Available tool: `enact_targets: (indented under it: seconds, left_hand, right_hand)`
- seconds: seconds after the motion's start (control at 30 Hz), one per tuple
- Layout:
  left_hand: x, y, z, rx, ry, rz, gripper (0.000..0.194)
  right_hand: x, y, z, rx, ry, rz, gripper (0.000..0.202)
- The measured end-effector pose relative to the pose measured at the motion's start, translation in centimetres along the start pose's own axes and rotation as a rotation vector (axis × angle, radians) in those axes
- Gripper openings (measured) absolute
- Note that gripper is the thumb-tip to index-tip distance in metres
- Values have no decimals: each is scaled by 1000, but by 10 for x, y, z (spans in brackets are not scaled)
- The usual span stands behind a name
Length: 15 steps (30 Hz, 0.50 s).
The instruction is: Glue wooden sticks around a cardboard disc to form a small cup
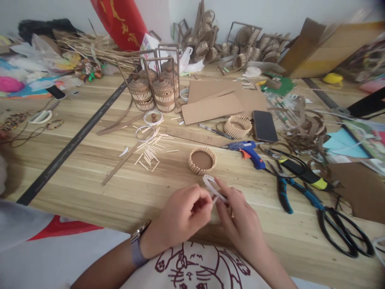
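Fingers (207,202) pinched, holding white ring (210,184)

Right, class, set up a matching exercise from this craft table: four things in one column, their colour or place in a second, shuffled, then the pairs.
Things:
1. glue gun
2. phone
3. white ring
4. small round basket

Descriptions:
A. held between both hands
B. blue, orange trigger
C. black, lying flat, screen dark
D. brown base, pale stick wall

Pairs: 1-B, 2-C, 3-A, 4-D
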<state>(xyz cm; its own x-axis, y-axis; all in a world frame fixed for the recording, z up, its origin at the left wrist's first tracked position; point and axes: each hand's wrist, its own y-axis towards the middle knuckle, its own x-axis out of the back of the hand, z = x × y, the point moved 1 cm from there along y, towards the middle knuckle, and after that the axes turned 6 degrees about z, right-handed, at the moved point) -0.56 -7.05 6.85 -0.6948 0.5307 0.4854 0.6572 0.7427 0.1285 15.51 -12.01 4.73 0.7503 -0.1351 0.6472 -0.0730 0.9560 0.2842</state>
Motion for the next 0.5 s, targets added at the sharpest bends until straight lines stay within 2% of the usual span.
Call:
enact_targets:
  seconds: [0.07, 0.13, 0.3, 0.33, 0.37, 0.43, 0.5]
  left_hand:
    - [2, -3, -5, -73, -1, 111, 10]
    - [5, -5, -7, -111, -9, 131, 11]
    - [13, -5, 6, -34, 39, -108, 12]
    - [13, -4, 12, -29, 91, -115, 13]
    - [13, -2, 18, -59, 172, -57, 15]
    - [8, 1, 29, -247, 408, 196, 17]
    - [4, 4, 40, -314, 615, 339, 14]
  right_hand:
    - [5, -1, 0, -20, 4, -73, 34]
    - [12, -3, -1, -7, 46, -100, 26]
    - [36, -10, -7, -50, 141, -93, 14]
    - [42, -12, -9, -66, 145, -104, 12]
    - [49, -15, -12, -85, 147, -124, 10]
    - [62, -21, -18, -118, 155, -178, 7]
    - [77, -31, -27, -186, 233, -217, 5]
